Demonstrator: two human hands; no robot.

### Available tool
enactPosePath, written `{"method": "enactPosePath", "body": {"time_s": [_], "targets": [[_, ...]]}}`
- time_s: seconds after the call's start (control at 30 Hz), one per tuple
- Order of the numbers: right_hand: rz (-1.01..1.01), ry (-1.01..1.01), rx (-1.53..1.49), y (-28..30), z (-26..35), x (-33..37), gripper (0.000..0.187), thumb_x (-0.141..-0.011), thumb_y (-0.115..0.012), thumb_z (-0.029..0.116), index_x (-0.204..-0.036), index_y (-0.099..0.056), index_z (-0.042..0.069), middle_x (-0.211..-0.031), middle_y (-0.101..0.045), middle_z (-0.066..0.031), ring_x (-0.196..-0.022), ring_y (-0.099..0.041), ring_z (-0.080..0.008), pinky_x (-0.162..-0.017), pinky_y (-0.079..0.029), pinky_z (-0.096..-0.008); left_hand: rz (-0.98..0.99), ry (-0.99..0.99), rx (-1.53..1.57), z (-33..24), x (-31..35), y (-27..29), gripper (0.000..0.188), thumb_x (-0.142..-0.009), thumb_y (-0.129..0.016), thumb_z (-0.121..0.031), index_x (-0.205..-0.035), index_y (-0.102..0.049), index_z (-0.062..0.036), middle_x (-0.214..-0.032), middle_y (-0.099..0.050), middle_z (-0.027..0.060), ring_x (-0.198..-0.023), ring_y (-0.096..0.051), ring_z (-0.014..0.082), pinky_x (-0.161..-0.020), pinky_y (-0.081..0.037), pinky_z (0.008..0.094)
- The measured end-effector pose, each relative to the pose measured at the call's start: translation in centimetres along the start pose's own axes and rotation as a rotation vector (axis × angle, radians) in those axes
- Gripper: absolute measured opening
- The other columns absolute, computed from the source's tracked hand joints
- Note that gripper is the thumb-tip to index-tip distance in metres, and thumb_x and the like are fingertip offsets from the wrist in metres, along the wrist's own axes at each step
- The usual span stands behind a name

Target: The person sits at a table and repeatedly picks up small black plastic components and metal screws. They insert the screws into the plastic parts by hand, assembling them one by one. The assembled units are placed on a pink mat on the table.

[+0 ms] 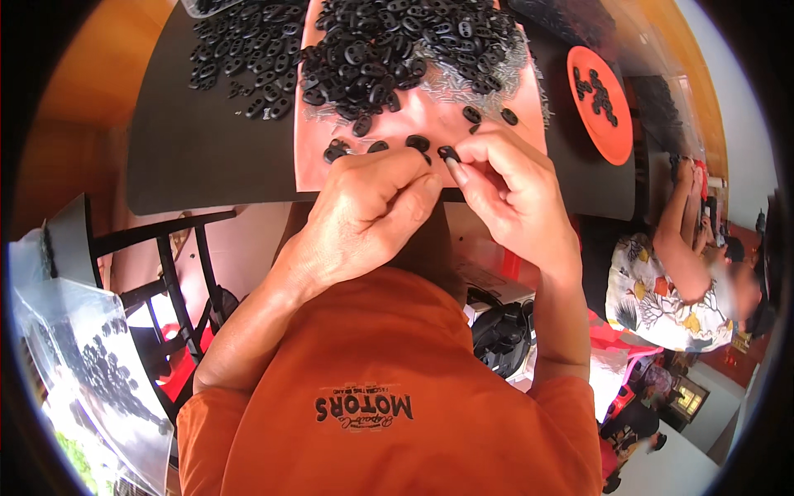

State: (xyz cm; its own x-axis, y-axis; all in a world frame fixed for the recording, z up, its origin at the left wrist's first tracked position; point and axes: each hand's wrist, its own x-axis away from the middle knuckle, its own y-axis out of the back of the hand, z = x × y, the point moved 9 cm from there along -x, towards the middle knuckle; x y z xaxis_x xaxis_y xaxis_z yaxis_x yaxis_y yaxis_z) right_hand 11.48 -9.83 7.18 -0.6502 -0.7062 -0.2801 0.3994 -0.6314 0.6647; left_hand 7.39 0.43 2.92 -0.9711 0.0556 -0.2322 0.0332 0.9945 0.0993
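Observation:
Both my hands are close together over the near edge of a pink sheet (331, 169). The fingers of my right hand (521, 186) pinch a small black oval plastic piece (448, 154). My left hand (364, 207) is closed, thumb against the curled fingers; a bit of black shows at its fingertips, but what it grips is mostly hidden. Just beyond the hands lie loose black oval pieces with holes, one (361, 126) left of centre and another (471, 114) by my right fingers. Farther back rises a large heap of the same pieces (356, 58).
Many slender, pale silvery bits (451, 87) are spread beside the heap. More black pieces (248, 58) cover the dark table (190, 157) at far left. An orange round plate (616, 136) at right holds several black pieces. A person in a patterned shirt (662, 293) is at the right.

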Motion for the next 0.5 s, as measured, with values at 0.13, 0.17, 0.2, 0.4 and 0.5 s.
{"method": "enactPosePath", "body": {"time_s": [0.13,0.17,0.2,0.4,0.5], "targets": [[-0.023,0.058,-0.013,-0.2,2.1,0.1,0.019,-0.074,-0.06,-0.008,-0.09,-0.055,0.0,-0.077,-0.053,-0.0103,-0.063,-0.053,-0.0252,-0.056,-0.042,-0.0328,-0.009,0.047,-0.046,-0.3,-0.1,0.5,0.022,-0.086,-0.059,-0.013,-0.07,-0.053,0.0011,-0.057,-0.047,0.0118,-0.051,-0.047,0.0235,-0.048,-0.037,0.0346],[-0.033,0.073,0.0,-0.2,2.5,0.1,0.019,-0.074,-0.06,-0.009,-0.089,-0.054,0.0,-0.077,-0.053,-0.0104,-0.063,-0.053,-0.0255,-0.056,-0.042,-0.0328,-0.011,0.078,-0.05,-0.1,-0.1,0.5,0.025,-0.086,-0.06,-0.015,-0.069,-0.052,0.0008,-0.056,-0.046,0.0121,-0.05,-0.046,0.0238,-0.047,-0.037,0.0349],[-0.046,0.091,0.009,-0.2,2.7,0.1,0.019,-0.074,-0.06,-0.009,-0.089,-0.054,0.0,-0.077,-0.052,-0.0105,-0.062,-0.053,-0.0257,-0.056,-0.042,-0.0328,-0.041,0.015,-0.072,-0.7,-0.2,0.8,0.031,-0.087,-0.061,-0.02,-0.066,-0.05,0.0001,-0.054,-0.045,0.0138,-0.049,-0.045,0.0264,-0.047,-0.037,0.036],[0.046,0.104,-0.051,-1.2,3.1,0.4,0.017,-0.075,-0.06,-0.01,-0.087,-0.052,-0.001,-0.072,-0.049,-0.0088,-0.059,-0.049,-0.0186,-0.052,-0.039,-0.0287,-0.053,-0.147,-0.131,-2.2,0.4,1.1,0.029,-0.092,-0.055,-0.024,-0.078,-0.057,0.0012,-0.059,-0.047,0.0074,-0.054,-0.046,0.0161,-0.052,-0.038,0.0315],[0.092,0.125,-0.078,-1.5,3.2,0.5,0.017,-0.077,-0.063,-0.006,-0.09,-0.053,-0.001,-0.074,-0.051,-0.0077,-0.06,-0.049,-0.015,-0.051,-0.039,-0.0258,0.023,0.021,0.142,-1.5,0.8,0.6,0.029,-0.094,-0.053,-0.025,-0.079,-0.058,-0.0003,-0.06,-0.048,0.002,-0.055,-0.046,0.0107,-0.05,-0.036,0.027]]}}
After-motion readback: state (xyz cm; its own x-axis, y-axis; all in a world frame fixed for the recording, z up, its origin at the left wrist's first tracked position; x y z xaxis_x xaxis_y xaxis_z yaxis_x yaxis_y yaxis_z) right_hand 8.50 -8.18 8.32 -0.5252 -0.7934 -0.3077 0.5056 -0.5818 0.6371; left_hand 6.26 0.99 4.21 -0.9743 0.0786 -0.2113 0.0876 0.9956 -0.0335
